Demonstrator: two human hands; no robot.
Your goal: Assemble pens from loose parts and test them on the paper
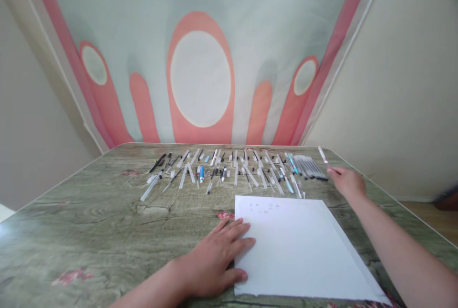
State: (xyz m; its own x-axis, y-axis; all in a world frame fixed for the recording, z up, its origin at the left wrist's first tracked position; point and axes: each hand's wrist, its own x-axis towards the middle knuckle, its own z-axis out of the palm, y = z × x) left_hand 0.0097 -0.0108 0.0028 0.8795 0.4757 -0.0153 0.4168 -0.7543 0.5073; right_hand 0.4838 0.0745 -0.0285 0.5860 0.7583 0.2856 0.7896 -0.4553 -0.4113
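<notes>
Surface: green-grey wood-grain table point(96, 236), rounded at both far corners, printed with pinkish-red flowers point(73, 276) toward the near left
Behind far edge: pale grey-green backdrop point(286, 12), bordered in pink, bearing coral-pink round-topped arches point(262, 112), the widest around a white oval point(201, 79)
Beyond left edge: plain grey wall point(28, 107)
Beyond right edge: cream wall point(404, 83), brown floor point(438, 217), dark blurred object point(448, 202)
</notes>
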